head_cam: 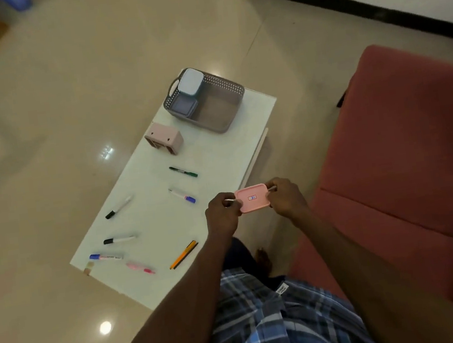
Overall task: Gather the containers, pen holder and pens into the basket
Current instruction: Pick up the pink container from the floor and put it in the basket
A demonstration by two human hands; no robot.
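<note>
- A pink container [252, 198] is held between both hands, off the near right edge of the tabletop [217, 155]; the left hand [223, 213] is closed on its left end and the right hand [285, 196] on its right end.
- At each end a small pale tab is pinched by the fingers, so it appears, as a judgement, that the side clips are being pressed or the lid seated before the container is stowed.
- The grey basket [220, 114] stands at the far end of the tabletop, well apart from the hands. Two containers are already inside it at its left side: a pale one [191, 82] and, just beside it, a bluish one [182, 106]. The rest of the basket floor is bare.
- The pink pen holder [164, 139] lies tipped on its side, near the basket but outside it.
- Pens are scattered over the tabletop and none is gathered yet: a green pen [183, 171], a blue-capped marker [182, 195], two black-capped markers [119, 207] [119, 239], another blue-capped marker [105, 256], a pink pen [140, 268] and an orange pencil [183, 254] with a dark one touching it.
- The step in hand is judged to be the third container. The next move calls for it to be carried forward across the tabletop and lowered into the free part of the basket, with room left for the pen holder.
</note>
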